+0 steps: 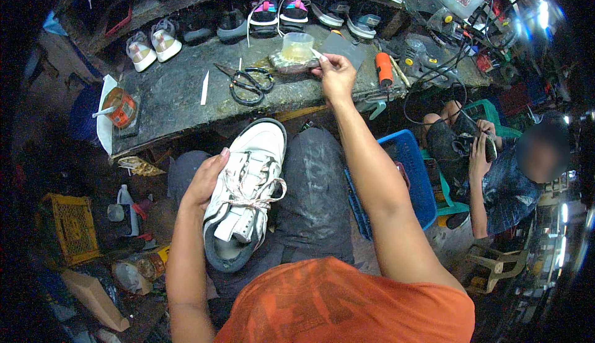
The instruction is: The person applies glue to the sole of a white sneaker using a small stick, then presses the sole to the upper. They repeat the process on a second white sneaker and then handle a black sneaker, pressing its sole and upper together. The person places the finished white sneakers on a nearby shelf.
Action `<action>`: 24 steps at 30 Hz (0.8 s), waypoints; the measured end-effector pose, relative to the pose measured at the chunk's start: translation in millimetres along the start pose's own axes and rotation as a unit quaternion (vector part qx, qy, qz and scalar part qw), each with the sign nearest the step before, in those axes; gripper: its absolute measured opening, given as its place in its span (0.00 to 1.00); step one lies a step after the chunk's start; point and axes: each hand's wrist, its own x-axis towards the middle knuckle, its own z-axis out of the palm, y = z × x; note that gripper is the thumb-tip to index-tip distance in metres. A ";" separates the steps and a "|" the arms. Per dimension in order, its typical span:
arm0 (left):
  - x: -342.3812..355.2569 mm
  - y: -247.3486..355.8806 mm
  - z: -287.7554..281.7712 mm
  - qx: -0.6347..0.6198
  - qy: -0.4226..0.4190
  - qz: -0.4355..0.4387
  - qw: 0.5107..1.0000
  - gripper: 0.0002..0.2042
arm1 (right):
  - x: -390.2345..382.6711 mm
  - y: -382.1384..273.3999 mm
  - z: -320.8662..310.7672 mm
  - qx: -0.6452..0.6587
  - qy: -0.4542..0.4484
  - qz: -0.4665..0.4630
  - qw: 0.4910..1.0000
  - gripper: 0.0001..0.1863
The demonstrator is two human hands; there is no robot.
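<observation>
Head view, left hand cupping white sneaker, right hand outstretched at glue cup

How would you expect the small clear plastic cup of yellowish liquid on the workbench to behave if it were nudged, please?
The small clear plastic cup of yellowish liquid looks thin-walled, so probably light and easily squeezed. It sits on an uneven pad rather than the bare stone workbench, so it may tip and spill. The right hand beside it holds a thin stick.

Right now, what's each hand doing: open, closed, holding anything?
Left hand: closed on the white sneaker in the lap.
Right hand: pinching a thin stick at the glue cup.
</observation>
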 end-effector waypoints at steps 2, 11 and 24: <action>0.7 -1.5 -0.5 0.004 0.008 0.002 1.000 0.23 | -11.0 3.4 -8.2 0.056 0.018 -0.056 0.997 0.08; 7.7 -6.9 1.6 -0.033 -0.049 -0.015 0.998 0.22 | -44.2 37.7 -40.6 -0.240 0.097 -0.313 0.914 0.09; 7.3 -11.1 2.6 -0.039 -0.034 -0.032 0.998 0.21 | -45.8 -72.0 -61.8 -0.256 -0.107 -0.244 0.929 0.10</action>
